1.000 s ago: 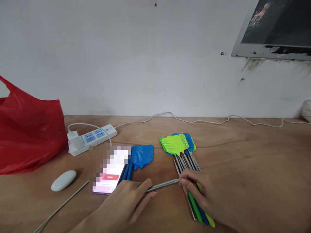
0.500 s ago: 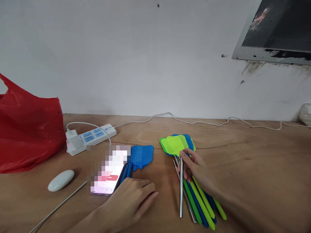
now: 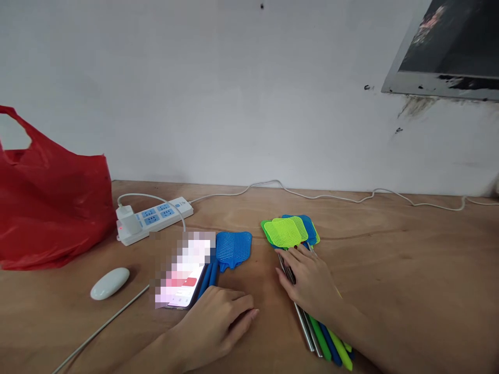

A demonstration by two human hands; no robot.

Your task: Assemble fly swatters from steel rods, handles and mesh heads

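A pile of fly swatters (image 3: 290, 232) with green and blue mesh heads, metal rods and coloured grips lies on the wooden table (image 3: 409, 270). My right hand (image 3: 310, 283) rests palm down on their metal rods, fingers spread over them. My left hand (image 3: 216, 324) lies flat on the table, fingers loosely out, holding nothing, just in front of a phone (image 3: 183, 278) with a lit screen. A blue swatter head (image 3: 233, 249) with blue handles lies beside the phone.
A red plastic bag (image 3: 50, 197) stands at the left. A white power strip (image 3: 154, 218) with a charger and cables sits near the wall. A white oval object (image 3: 109, 283) and a thin metal rod (image 3: 101, 328) lie at the front left.
My right hand carried a loose metal rod from my left hand over to the pile, laid it with the others and now presses down on them. My left hand stayed flat.
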